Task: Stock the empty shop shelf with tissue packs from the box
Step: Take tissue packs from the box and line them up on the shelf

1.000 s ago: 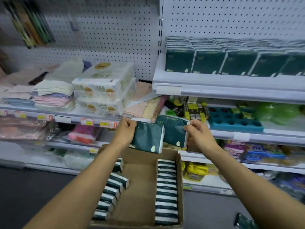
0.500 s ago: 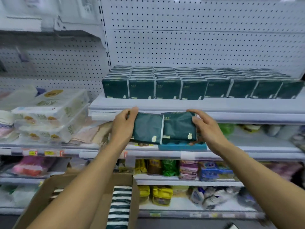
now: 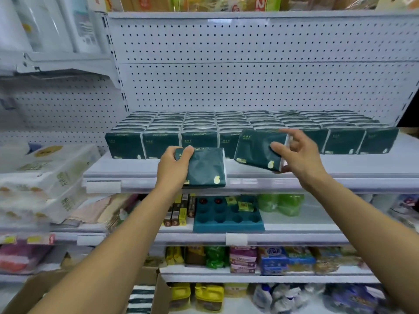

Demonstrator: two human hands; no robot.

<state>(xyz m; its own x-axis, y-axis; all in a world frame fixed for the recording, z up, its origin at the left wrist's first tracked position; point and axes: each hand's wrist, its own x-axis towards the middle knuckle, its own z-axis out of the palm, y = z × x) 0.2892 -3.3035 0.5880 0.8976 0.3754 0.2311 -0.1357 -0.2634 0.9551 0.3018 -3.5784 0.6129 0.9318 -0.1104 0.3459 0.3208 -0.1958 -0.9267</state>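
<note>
Dark green tissue packs are up at the shelf [image 3: 249,165]: the left hand [image 3: 173,167] grips one pack [image 3: 205,167] by its left end over the front lip, the right hand [image 3: 299,155] pinches another pack [image 3: 258,149] tilted against the stocked row [image 3: 163,143]. Best to square each pack upright, label forward, and slide it flush against the front row; the box [image 3: 158,291] waits below

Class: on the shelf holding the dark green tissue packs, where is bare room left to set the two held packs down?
Bare room: the white shelf strip between the front edge and the stocked packs, along the whole front. Behind that, packs sit tight together back to the pegboard.
</note>
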